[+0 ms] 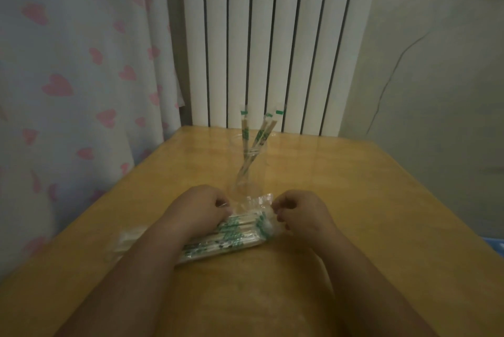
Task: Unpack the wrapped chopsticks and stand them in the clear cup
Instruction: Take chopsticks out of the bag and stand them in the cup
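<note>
Pinching the far, open end of the clear plastic pack of wrapped chopsticks (231,236) lying on the wooden table (354,200), the left hand (199,208) and right hand (302,214) grip its film, while the clear cup (249,173) just beyond holds three wrapped pairs (259,132) leaning upright.

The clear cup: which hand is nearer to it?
Left, but only slightly. The left hand is just below and left of the clear cup; the right hand is below and right. Both pinch the chopstick pack.
</note>
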A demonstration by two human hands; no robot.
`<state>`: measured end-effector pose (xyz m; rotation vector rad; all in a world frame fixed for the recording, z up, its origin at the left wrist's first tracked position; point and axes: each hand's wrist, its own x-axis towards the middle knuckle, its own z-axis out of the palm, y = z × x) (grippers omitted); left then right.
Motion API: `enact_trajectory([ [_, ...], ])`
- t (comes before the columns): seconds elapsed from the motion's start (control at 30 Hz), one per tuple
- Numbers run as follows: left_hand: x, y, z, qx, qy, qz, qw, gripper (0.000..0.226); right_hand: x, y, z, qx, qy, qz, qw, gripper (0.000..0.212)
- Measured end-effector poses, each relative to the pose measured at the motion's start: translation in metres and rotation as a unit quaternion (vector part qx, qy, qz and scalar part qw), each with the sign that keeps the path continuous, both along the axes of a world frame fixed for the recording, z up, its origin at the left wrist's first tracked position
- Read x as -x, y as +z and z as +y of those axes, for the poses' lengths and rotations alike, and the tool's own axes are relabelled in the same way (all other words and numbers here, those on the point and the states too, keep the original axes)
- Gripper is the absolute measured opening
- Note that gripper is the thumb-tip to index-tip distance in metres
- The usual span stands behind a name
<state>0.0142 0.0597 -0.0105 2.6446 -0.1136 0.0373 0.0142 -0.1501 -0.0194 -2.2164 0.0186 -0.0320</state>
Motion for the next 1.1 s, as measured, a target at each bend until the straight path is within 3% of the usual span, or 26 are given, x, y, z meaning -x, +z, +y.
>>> enact_trajectory([
  [0.17, -0.001, -0.005, 0.000, -0.016, -0.006, -0.039, 0.999, 0.013, 0.002, 0.002, 0.004, -0.001, 0.037, -0.016, 0.999, 0.012],
  [0.7, 0.001, -0.007, -0.007, 0.015, -0.016, -0.073, 0.997, 0.018, 0.009, 0.002, 0.005, -0.018, 0.118, -0.037, 0.992, 0.040],
  [0.97, 0.001, -0.007, -0.006, 0.019, -0.019, -0.075, 0.997, 0.018, 0.007, -0.004, 0.004, -0.096, 0.149, -0.032, 0.984, 0.023],
  [1.1, 0.002, -0.007, -0.007, 0.018, -0.019, -0.078, 0.997, 0.016, 0.002, -0.010, 0.008, 0.002, 0.140, -0.033, 0.990, 0.018],
])
